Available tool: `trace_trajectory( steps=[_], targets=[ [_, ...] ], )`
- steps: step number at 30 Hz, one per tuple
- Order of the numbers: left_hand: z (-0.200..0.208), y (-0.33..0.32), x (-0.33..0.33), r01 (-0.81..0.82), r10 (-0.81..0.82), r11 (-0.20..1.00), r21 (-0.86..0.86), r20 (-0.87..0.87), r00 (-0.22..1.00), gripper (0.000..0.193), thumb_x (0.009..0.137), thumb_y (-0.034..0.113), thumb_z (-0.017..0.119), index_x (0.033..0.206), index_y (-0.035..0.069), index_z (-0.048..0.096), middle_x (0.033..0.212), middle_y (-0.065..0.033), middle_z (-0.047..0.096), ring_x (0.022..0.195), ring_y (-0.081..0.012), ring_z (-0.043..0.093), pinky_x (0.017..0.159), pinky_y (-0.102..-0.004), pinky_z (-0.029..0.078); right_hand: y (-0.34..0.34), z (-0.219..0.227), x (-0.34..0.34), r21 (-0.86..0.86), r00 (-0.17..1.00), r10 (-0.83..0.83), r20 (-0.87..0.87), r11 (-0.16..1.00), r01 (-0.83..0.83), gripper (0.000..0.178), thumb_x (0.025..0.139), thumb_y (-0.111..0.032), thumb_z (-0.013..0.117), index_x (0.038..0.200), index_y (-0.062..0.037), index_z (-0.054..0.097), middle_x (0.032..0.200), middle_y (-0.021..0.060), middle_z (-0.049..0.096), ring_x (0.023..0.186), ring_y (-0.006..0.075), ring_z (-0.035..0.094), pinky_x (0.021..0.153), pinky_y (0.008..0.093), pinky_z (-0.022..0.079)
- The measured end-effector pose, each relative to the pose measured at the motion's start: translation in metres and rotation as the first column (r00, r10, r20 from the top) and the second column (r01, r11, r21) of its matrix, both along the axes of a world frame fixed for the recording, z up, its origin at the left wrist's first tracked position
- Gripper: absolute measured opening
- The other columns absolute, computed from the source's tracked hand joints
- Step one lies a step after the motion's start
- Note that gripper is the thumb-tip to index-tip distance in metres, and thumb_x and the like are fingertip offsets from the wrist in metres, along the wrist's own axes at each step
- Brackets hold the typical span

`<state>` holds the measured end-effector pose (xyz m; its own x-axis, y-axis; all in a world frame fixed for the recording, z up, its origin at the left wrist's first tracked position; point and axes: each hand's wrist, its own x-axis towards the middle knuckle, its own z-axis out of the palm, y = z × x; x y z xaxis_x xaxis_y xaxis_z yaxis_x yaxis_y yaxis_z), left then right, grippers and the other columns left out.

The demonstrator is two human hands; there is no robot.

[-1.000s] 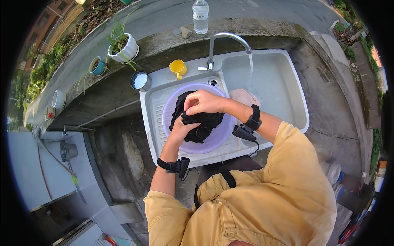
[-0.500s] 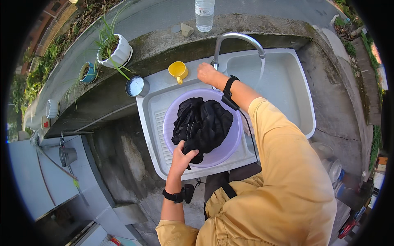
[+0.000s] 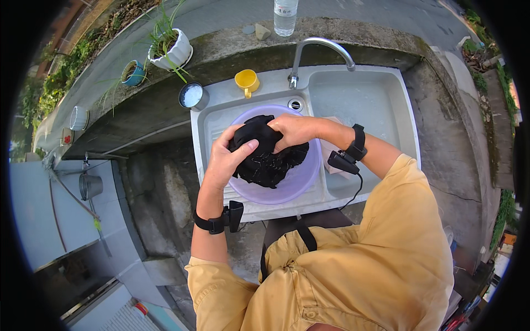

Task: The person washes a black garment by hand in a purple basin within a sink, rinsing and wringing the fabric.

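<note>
Head view.

Left hand (image 3: 223, 157): bare; fingers curled over the far left side of the cloth, thumb laid across its top, grasping it.

Right hand (image 3: 296, 131): bare; fingers and thumb pressed into the cloth's upper right, grasping it; fingertips partly lost in the dark folds.

Black cloth (image 3: 266, 165): one, bunched and glistening, between and beneath the fingers of both hands, inside the basin.

Purple basin (image 3: 307, 179): one, round, pale, under the fingers of both hands, set on the sink's ribbed left section.

Sink (image 3: 408, 121): one, light grey; its deeper bowl lies to the right of the right fingers, with some water in it.

Pale pink item (image 3: 332, 165): one, in that bowl, right of the right fingers, partly hidden by the wrist; kind unclear.

Drain fitting (image 3: 296, 105): one, round, just beyond the right fingers.

Faucet (image 3: 294, 69): one, chrome, arched, farther beyond the right fingers.

Yellow cup (image 3: 247, 85): one, on the sink's back ledge, beyond the fingers of both hands.

Dark cup (image 3: 202, 102): one, white contents, beyond and left of the left fingers.

Clear bottle (image 3: 285, 23): one, upright on the concrete wall, well beyond the right fingers.

White pot (image 3: 176, 52): one, planted with long green leaves, well beyond and left of the left fingers.
</note>
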<state>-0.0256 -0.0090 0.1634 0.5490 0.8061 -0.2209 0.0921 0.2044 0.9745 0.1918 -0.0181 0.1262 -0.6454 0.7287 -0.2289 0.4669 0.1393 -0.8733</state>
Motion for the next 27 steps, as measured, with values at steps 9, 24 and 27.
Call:
trace_trajectory(
  steps=[9, 24, 27],
  targets=[
    [-0.024, 0.009, -0.034, 0.012, 0.094, 0.968, 0.251, -0.403, 0.91, 0.022, 0.071, 0.008, 0.061, 0.089, -0.006, 0.06, 0.071, -0.0036, 0.057, 0.067, -0.0088, 0.05, 0.06, -0.0241, 0.042, -0.016, 0.031, 0.02, 0.564, 0.843, -0.521, 0.134, 0.739, 0.367, 0.025, 0.067, -0.006, 0.058, 0.09, 0.0001, 0.051, 0.087, 0.017, 0.057, 0.082, 0.0296, 0.057, 0.069, 0.0353, 0.044],
    [-0.171, -0.036, 0.021, -0.208, 0.558, 0.669, -0.714, 0.296, 0.775, 0.041, 0.093, 0.049, 0.034, 0.094, 0.015, 0.056, 0.089, -0.0038, 0.058, 0.083, -0.0217, 0.058, 0.074, -0.0362, 0.048, -0.043, -0.062, -0.111, 0.563, 0.677, -0.731, -0.085, 0.525, 0.638, 0.032, 0.086, -0.024, 0.054, 0.064, -0.002, 0.049, 0.062, 0.0182, 0.056, 0.056, 0.038, 0.055, 0.051, 0.0445, 0.044],
    [-0.153, -0.029, 0.025, -0.274, 0.453, 0.754, -0.597, 0.171, 0.875, 0.036, 0.093, 0.036, 0.037, 0.098, 0.007, 0.057, 0.095, -0.0069, 0.059, 0.087, -0.02, 0.057, 0.075, -0.0338, 0.047, -0.043, -0.061, -0.089, 0.502, 0.705, -0.697, -0.134, 0.566, 0.654, 0.031, 0.087, -0.031, 0.053, 0.072, -0.0032, 0.052, 0.063, 0.0183, 0.058, 0.059, 0.0361, 0.058, 0.054, 0.0435, 0.046]
  ],
)
